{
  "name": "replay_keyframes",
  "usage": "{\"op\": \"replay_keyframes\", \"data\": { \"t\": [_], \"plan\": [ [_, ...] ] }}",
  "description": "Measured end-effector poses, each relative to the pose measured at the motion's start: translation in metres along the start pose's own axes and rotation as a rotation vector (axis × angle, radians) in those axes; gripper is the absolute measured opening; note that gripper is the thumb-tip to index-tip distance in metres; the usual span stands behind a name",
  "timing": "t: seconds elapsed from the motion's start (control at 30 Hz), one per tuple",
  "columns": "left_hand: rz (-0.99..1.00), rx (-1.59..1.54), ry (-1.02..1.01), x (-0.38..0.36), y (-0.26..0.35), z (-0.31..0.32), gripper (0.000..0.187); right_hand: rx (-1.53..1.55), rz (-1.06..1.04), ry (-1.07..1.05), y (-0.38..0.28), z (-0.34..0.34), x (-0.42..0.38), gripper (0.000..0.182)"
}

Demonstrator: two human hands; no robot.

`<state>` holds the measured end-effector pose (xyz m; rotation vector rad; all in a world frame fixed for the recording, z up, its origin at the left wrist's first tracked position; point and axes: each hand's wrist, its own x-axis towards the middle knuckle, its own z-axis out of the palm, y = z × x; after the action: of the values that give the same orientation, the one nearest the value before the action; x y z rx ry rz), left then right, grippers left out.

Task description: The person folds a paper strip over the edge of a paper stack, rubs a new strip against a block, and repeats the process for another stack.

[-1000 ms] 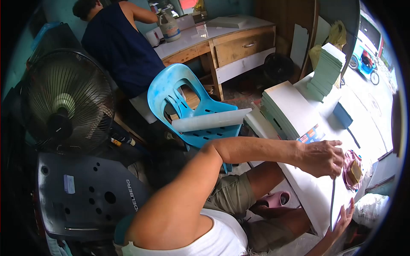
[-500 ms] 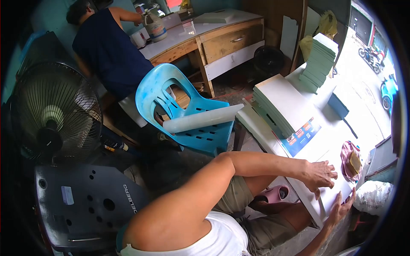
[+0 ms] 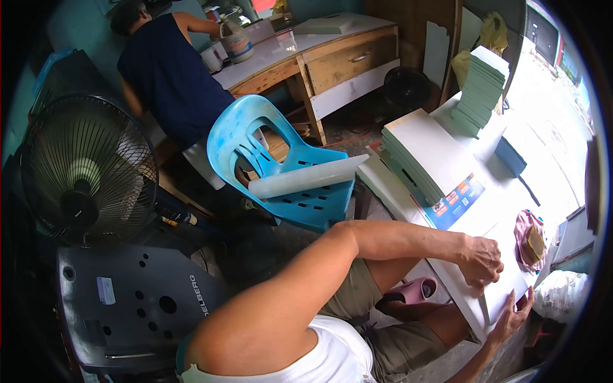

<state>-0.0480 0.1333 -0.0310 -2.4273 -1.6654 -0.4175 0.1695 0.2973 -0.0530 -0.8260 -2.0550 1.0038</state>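
My left hand (image 3: 482,262) is closed, its knuckles bent, and rests on white paper (image 3: 506,284) at the near end of the table. Whatever its curled fingers may hold is hidden under the hand. My right hand (image 3: 511,316) lies at the paper's near edge with thumb and fingers apart, the fingertips touching it. Just beyond the hands, a yellowish-brown block (image 3: 533,245) sits on a crumpled pink cloth (image 3: 525,223). A printed blue sheet (image 3: 456,207) lies farther up the table, partly under a thick stack of pads (image 3: 421,150).
Another tall stack (image 3: 477,89) and a dark blue flat object (image 3: 511,157) stand farther along the table. A blue plastic chair (image 3: 287,169) holds a white roll (image 3: 306,177). A fan (image 3: 86,172) is at left. A person in a dark sleeveless top (image 3: 172,70) works at another desk (image 3: 300,54).
My left hand has gone from spread fingers to a curled fist on the paper. My right hand stays at the paper's edge. The view has shifted slightly.
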Motion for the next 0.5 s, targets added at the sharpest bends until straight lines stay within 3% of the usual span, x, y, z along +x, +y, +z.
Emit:
{"op": "replay_keyframes", "data": {
  "t": [0.37, 0.47, 0.5],
  "plan": [
    [0.005, -0.014, 0.028, -0.001, 0.000, 0.001, 0.042, -0.014, 0.019, 0.021, -0.003, 0.002, -0.001, 0.054],
    [0.004, -0.067, 0.049, -0.006, 0.001, -0.009, 0.040, 0.051, -0.321, -0.086, 0.034, -0.008, 0.012, 0.054],
    [0.025, -0.123, 0.067, -0.006, 0.000, -0.012, 0.040, 0.048, -0.423, -0.126, 0.017, -0.011, 0.008, 0.055]
  ]
}}
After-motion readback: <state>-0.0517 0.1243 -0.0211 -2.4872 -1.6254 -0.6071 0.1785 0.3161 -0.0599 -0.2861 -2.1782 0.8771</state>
